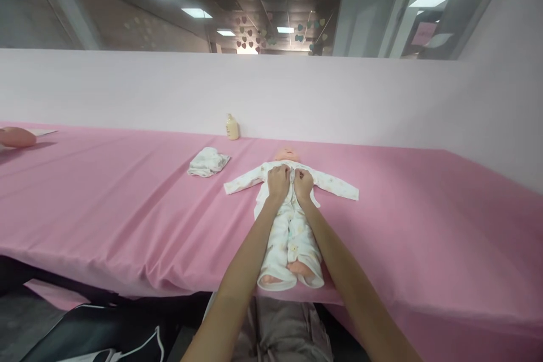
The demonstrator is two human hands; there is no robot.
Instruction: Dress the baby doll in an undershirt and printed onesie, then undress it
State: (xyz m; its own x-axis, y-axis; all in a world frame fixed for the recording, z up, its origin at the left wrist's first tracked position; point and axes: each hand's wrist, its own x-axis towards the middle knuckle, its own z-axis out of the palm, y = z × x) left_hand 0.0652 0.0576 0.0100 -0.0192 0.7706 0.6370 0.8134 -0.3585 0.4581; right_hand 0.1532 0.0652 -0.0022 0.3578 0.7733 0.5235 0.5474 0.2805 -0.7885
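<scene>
A baby doll (287,154) lies on its back with its head toward the wall. It wears a white patterned baby jacket (335,185) with both sleeves spread wide, and white patterned pants (275,246). At the jacket's front opening, my left hand (279,180) has its fingers closed on one edge near the chest. Just beside it, my right hand (303,182) pinches the other edge. The fingertips almost meet at the middle, and the small fastening between them is too small to make out. The doll's feet show at the pant cuffs.
A folded white cloth (208,162) lies left of the doll. Behind it a pale yellow bottle (232,127) stands by the wall. Pink cloth (127,198) covers the table, whose front edge is near my body. At far left is part of a skin-coloured object (17,137).
</scene>
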